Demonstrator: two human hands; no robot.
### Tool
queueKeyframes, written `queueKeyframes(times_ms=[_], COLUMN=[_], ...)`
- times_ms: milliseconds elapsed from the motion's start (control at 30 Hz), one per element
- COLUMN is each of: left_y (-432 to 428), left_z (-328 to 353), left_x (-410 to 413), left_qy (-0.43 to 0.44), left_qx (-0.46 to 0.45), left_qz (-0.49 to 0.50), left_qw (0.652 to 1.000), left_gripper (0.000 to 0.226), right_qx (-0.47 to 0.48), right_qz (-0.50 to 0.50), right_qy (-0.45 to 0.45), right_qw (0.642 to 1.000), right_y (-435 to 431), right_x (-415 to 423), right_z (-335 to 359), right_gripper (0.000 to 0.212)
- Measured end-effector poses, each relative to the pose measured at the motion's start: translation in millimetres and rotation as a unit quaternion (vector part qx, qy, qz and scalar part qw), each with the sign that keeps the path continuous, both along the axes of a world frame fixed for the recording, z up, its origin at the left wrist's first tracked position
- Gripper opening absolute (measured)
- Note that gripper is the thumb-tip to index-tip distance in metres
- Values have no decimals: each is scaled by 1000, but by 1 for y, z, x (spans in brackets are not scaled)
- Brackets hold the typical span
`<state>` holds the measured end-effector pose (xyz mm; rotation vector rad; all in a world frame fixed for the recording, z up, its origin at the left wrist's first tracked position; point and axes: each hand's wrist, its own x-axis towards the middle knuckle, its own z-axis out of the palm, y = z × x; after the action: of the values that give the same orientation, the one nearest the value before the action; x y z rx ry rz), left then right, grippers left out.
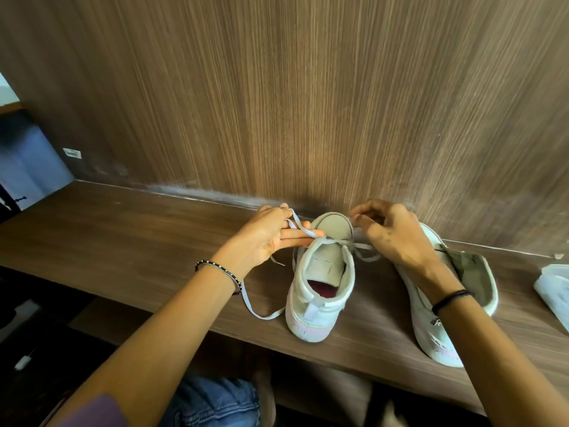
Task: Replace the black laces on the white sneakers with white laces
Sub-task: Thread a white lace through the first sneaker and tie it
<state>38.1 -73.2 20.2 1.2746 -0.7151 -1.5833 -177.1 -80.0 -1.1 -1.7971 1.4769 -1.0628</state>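
Over sneaker (320,283), lace (303,231) in both hands (264,234) (392,232)

Indoor room with fitted furniture, I'd tag it home or hostel study nook; can't tell which. A narrow dark wood-laminate desk (123,235) butts against a matching wood-grain back panel (277,103) that rises straight up behind it. There's a small barcode sticker (72,153) low on the panel, left side. Leg space is open under the desk, and I see the seated person's knee in jeans (215,402) there. A blue-grey surface (30,161) shows past the panel's left edge, blurred.
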Motion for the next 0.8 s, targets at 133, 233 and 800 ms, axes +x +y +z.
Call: queueKeyframes(times_ms=[133, 233, 800], left_y=[-1, -3, -11], left_z=[-3, -4, 8], left_x=[6, 4, 61], left_qy=[-13, -23, -517], left_qx=[18, 18, -235], left_qz=[35, 26, 19], left_qw=[999, 999, 823], left_gripper=[20, 28, 34], right_qx=[14, 13, 16], right_qz=[66, 132, 149], right_qy=[37, 102, 130], right_qw=[997, 986, 980], right_y=[2, 4, -4], right_x=[5, 11, 6], right_z=[1, -2, -7], right_gripper=[28, 38, 45])
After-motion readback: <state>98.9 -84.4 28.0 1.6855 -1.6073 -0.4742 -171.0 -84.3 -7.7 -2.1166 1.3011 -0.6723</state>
